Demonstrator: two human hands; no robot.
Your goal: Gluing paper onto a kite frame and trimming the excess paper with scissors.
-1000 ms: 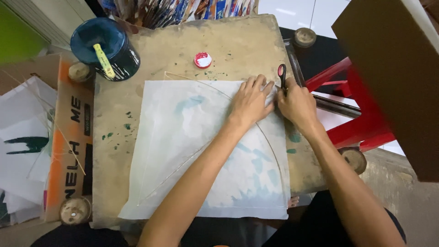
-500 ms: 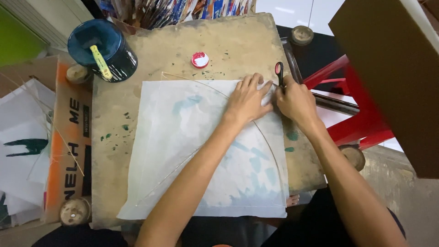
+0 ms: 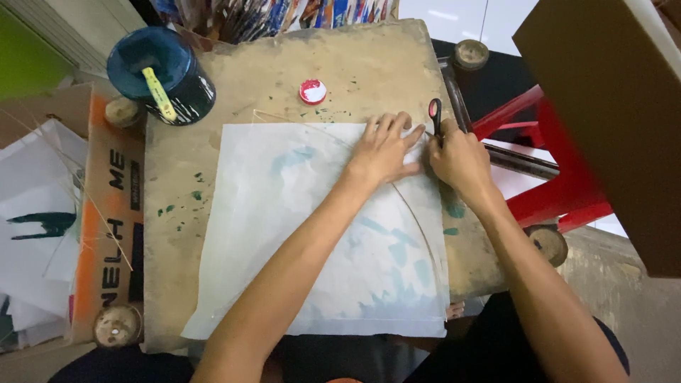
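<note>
A large white paper sheet (image 3: 305,234) with pale blue-green stains lies on a worn brown table (image 3: 355,64). A thin curved stick (image 3: 418,227) runs across the sheet. My left hand (image 3: 383,145) presses flat on the sheet's upper right corner, fingers spread. My right hand (image 3: 457,156) sits just right of it at the sheet's edge, closed on small scissors with a red and black handle (image 3: 434,113) that stick out above the fingers.
A dark blue paint pot (image 3: 162,74) with a yellow-handled tool stands at the table's far left corner. A red and white lid (image 3: 313,91) lies beyond the sheet. A red stool (image 3: 560,184) and a brown cardboard box (image 3: 610,106) stand right. Papers and cardboard lie left.
Both hands stay at the sheet's upper right corner; they have barely shifted. The view has moved slightly.
</note>
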